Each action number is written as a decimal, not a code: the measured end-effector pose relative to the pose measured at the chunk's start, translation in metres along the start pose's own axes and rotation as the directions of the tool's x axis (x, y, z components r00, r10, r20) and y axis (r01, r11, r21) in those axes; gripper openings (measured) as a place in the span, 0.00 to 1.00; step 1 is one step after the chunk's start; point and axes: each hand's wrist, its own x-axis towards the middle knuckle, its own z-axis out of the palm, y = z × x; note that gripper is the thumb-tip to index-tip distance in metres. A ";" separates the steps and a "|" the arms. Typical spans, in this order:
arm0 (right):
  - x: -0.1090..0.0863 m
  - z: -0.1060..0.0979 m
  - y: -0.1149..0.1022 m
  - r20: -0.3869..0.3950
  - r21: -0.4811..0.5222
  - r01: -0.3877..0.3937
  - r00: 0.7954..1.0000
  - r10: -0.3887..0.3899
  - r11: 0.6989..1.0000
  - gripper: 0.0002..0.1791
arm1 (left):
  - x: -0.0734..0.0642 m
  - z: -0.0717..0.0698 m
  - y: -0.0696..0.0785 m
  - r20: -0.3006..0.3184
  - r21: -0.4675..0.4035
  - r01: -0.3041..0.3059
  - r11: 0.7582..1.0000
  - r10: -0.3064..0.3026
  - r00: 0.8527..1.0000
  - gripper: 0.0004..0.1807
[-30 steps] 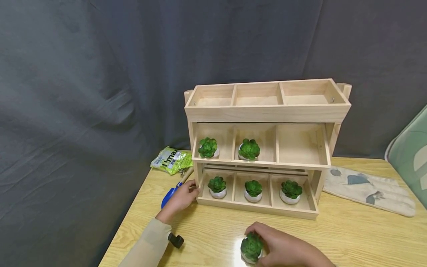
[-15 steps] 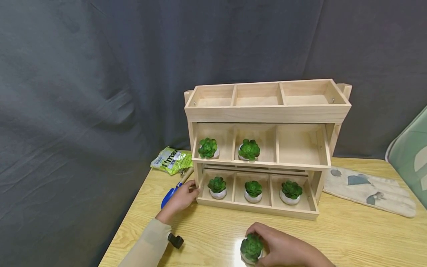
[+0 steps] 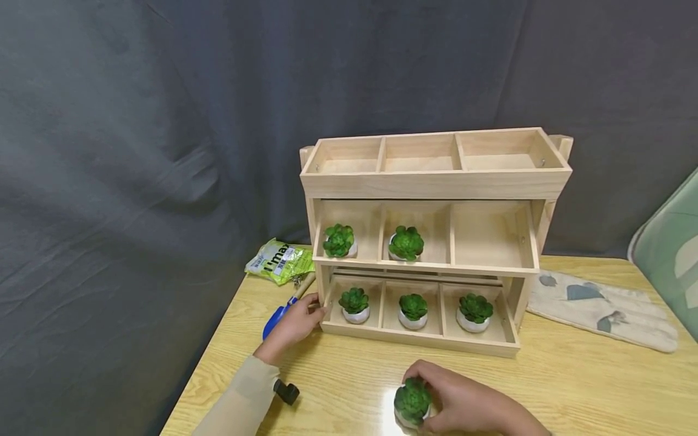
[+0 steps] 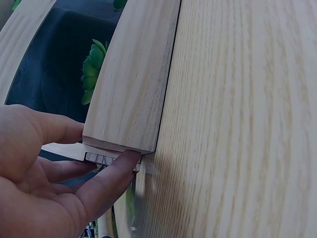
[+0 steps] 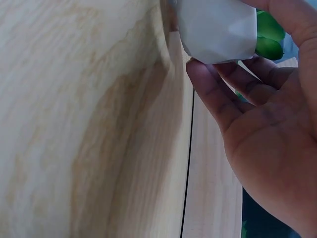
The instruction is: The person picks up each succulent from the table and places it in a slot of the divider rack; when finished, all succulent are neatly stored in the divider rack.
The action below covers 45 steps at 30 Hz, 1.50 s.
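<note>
A three-tier wooden plant shelf (image 3: pixel 436 186) stands on the table, its tiers split into compartments. My left hand (image 3: pixel 296 322) is at the lower left corner of its bottom tray; in the left wrist view, the thumb and a finger (image 4: pixel 111 181) pinch the end of the front board (image 4: pixel 131 74). Near the table's front, my right hand (image 3: pixel 463 399) grips a small potted succulent (image 3: pixel 412 401) between thumb and fingers. In the right wrist view its white pot (image 5: pixel 218 32) shows above the fingertips. The right thumb's tip is partly out of that view.
Two potted succulents (image 3: pixel 406 243) sit in the middle tier's left and centre compartments. The bottom tier holds one succulent (image 3: pixel 413 310) per compartment. Left of the shelf lie a yellow-green packet (image 3: pixel 280 261) and a blue trowel (image 3: pixel 278 318); a patterned glove (image 3: pixel 602 310) lies at right.
Almost nothing differs. The whole head view has shifted very slightly, and both hands keep their places at the shelf corner and on the potted succulent.
</note>
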 end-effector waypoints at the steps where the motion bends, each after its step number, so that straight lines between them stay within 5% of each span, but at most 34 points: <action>1: 0.000 0.000 -0.001 -0.010 -0.029 0.016 1.000 -0.016 0.999 0.33 | 0.000 0.000 0.000 -0.002 0.000 0.003 1.000 -0.003 1.000 0.28; 22: -0.002 -0.013 -0.015 -0.075 -0.186 0.059 0.994 -0.074 0.981 0.33 | 0.000 0.000 0.002 0.001 0.009 -0.005 1.000 0.005 1.000 0.28; 45: -0.018 -0.068 -0.060 -0.209 -0.381 0.076 0.964 -0.166 0.921 0.34 | 0.000 0.000 0.000 0.001 -0.003 -0.003 1.000 0.003 1.000 0.29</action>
